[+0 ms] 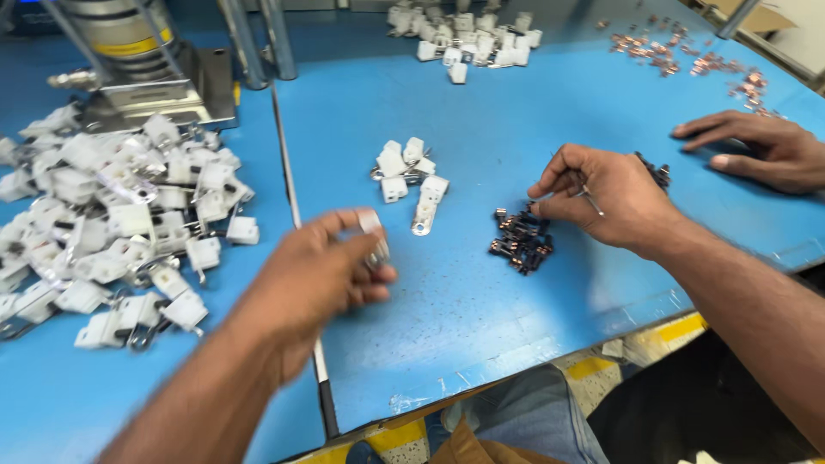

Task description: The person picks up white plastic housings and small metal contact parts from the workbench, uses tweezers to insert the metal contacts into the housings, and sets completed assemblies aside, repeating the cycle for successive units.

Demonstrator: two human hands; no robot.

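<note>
The left hand (322,266) is blurred in mid-air over the seam between the two blue table (481,283) panels, fingers curled nearly closed, thumb and forefinger pinching a small white plastic block with a metal clip (373,236). That pinch looks light, taken only at the tips; a jolt could likely send the piece down into the seam or off the near edge.

The right hand (601,198) sits toward the table's right side, fingertips drawn together on a thin metal pin (590,199), just beside the pile of small dark metal parts (520,241). A pin that slim could slip and vanish among those dark parts.

A small cluster of white blocks (408,176) lies mid-table, between the two hands. A big heap of white blocks (112,223) covers the left panel. Another person's hand (756,150) rests flat near the right edge, and copper-coloured bits (679,51) lie scattered at the far right corner.
</note>
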